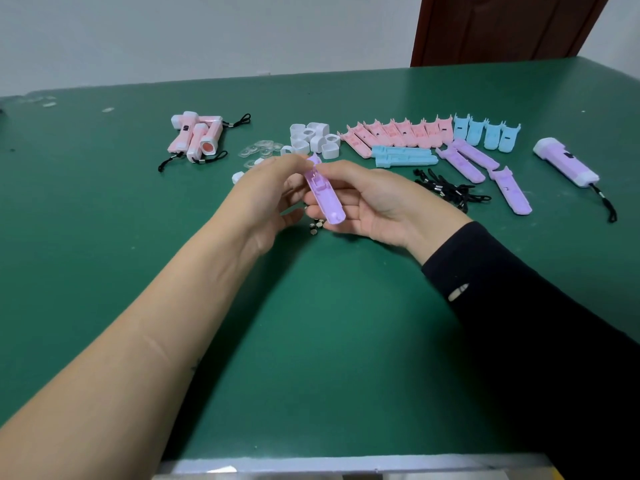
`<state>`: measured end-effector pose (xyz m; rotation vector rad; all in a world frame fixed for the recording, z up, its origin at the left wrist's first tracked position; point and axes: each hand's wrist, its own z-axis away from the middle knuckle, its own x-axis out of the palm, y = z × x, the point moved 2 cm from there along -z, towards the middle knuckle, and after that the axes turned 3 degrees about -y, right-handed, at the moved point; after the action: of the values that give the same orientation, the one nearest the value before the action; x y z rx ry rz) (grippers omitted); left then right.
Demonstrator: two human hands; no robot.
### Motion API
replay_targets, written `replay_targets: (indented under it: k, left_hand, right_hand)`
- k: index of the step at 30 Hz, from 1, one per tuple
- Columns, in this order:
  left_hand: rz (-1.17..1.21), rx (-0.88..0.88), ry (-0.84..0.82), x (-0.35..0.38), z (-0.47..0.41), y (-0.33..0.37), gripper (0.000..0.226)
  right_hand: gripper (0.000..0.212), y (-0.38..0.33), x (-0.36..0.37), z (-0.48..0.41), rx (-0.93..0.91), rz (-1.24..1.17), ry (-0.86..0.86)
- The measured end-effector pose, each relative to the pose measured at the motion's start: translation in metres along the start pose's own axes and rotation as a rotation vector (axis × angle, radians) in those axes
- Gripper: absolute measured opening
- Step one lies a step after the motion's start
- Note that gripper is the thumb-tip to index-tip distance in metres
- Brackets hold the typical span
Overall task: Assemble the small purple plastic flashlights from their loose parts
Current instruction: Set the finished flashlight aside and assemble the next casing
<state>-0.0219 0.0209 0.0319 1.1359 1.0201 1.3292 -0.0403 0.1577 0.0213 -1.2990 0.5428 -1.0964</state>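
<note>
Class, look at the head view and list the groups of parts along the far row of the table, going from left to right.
Finished pink flashlights → clear lenses → white caps → pink shell halves → far blue shell halves → finished purple flashlight.

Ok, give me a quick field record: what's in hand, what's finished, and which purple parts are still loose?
in hand: purple half-shell, hollow side up, held by left hand and right hand
finished purple: one purple flashlight, far right, lanyard attached
loose purple: a few purple shells beside the black lanyards
other parts: white caps, clear lenses
</note>
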Motion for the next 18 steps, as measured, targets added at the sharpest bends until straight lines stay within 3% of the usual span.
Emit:
replay_targets:
  k: [7, 11, 18]
  left_hand:
    - [-0.026, 0.040, 0.064, -0.0034, -0.0028, -0.0014, 0.013]
    - [-0.055, 0.140, 0.113, -0.0015, -0.0018, -0.0010, 0.006]
    - [-0.039, 0.171, 0.144, 0.0008, -0.0029, -0.0031, 0.016]
  right_hand:
    - [0.015, -0.0029, 0.0048, 0.0023, -0.075, 0.126, 0.084]
    - [0.016, -0.0040, 0.0070, 0.0024, -0.106, 0.198, 0.165]
    - [0.017, -0.0032, 0.0070, 0.0022, -0.125, 0.154, 0.168]
